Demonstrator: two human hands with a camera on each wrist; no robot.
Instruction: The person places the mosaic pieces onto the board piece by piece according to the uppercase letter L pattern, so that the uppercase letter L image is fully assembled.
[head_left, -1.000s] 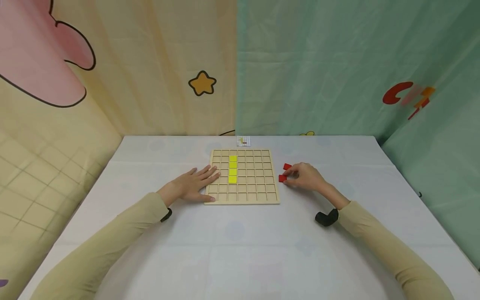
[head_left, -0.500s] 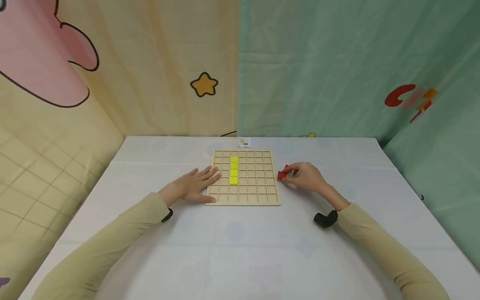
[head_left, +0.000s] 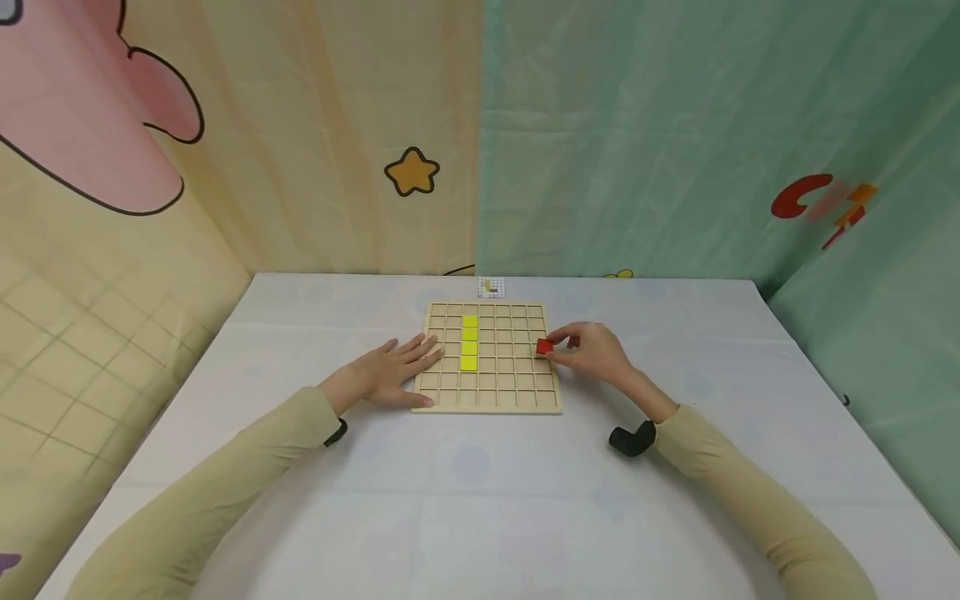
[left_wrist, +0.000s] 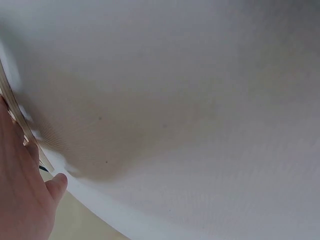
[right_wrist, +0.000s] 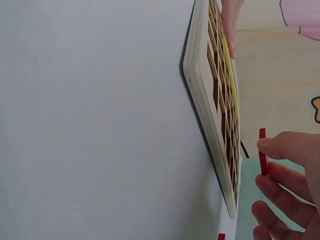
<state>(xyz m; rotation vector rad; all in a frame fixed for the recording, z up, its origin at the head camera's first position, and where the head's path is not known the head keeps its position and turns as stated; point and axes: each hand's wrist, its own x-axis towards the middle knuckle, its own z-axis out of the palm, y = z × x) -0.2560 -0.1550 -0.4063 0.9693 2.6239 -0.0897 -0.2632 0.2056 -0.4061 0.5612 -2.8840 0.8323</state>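
Note:
A square wooden grid board [head_left: 517, 381] lies on the table, with several yellow tiles [head_left: 469, 335] in one column of its cells. My left hand [head_left: 386, 372] rests with spread fingers on the board's left edge; the thumb is near the front left corner. Between thumb and fingertips my right hand [head_left: 592, 350] pinches a red square tile [head_left: 544, 346], which overlaps the board's right edge in the head view. The right wrist view shows this red tile [right_wrist: 263, 151] edge-on, raised above the board. A second red piece [right_wrist: 221, 236] lies low in that view, hidden by my hand in the head view.
A small printed grid card [head_left: 491, 287] lies behind the board, near the back edge of the white-covered table [head_left: 465, 500]. Patterned curtains [head_left: 637, 150] hang behind and at both sides. Black bands with cameras are strapped on both wrists.
My right hand has pinched one red tile beside the board, lifted it and carried it left to the board's right edge. The left hand stays in place.

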